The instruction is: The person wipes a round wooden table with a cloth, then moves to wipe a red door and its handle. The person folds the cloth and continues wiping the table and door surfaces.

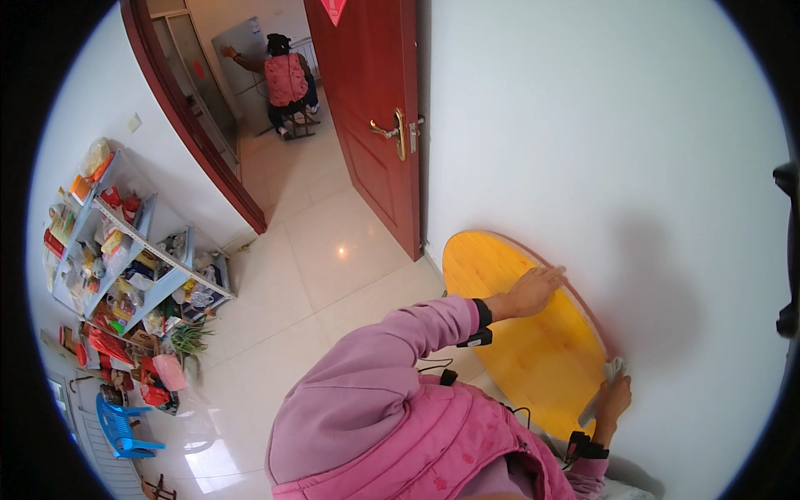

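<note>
A round yellow wooden tabletop (531, 356) stands on edge, tilted beside the white wall. My left hand (531, 292) holds its upper rim, the palm on the yellow face and the fingers reaching over the edge. Lower along the same rim, my right hand (615, 400) grips a pale cloth (614, 369) against the wood. Part of the cloth hangs below the fingers over the yellow face. My own sleeve and pink vest hide the tabletop's lower left side.
A red door (375, 125) stands open. Beyond it a person (287, 78) sits on a low stool, one hand at a grey refrigerator (240, 56). Crowded metal shelves (162, 250) line the left wall, with bags and a blue plastic chair (119, 425) below.
</note>
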The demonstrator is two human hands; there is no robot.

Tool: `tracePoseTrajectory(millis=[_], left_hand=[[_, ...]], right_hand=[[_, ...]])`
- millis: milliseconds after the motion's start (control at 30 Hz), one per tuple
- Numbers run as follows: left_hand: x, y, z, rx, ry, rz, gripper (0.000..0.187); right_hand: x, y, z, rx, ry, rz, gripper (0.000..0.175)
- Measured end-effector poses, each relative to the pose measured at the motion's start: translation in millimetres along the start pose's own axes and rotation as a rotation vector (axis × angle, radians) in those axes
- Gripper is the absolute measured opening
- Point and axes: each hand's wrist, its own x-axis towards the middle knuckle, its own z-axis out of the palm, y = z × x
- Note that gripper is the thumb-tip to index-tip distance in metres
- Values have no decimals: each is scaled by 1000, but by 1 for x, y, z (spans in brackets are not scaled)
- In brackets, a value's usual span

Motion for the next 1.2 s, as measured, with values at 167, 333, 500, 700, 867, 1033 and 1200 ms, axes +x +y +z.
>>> tracePoseTrajectory(millis=[167,333,500,700,867,1033,1200], left_hand=[[-2,7,1,115,53,102,40],[-2,28,11,9,-5,285,39],[-9,59,24,-1,-150,461,41],[-11,66,49,88,13,547,40],[-2,68,69,32,-136,463,42],[5,63,60,81,-241,463,52],[9,67,50,5,-242,479,50]], right_hand=[[-6,-11,0,77,33,-54,39],[-12,-28,-7,89,56,-78,39],[-21,-46,-23,158,7,-117,38],[-27,-60,-15,145,59,-116,51],[-19,-81,-1,297,202,-157,48],[-17,-87,-6,454,204,-107,54],[-29,-65,-4,384,189,-10,56]])
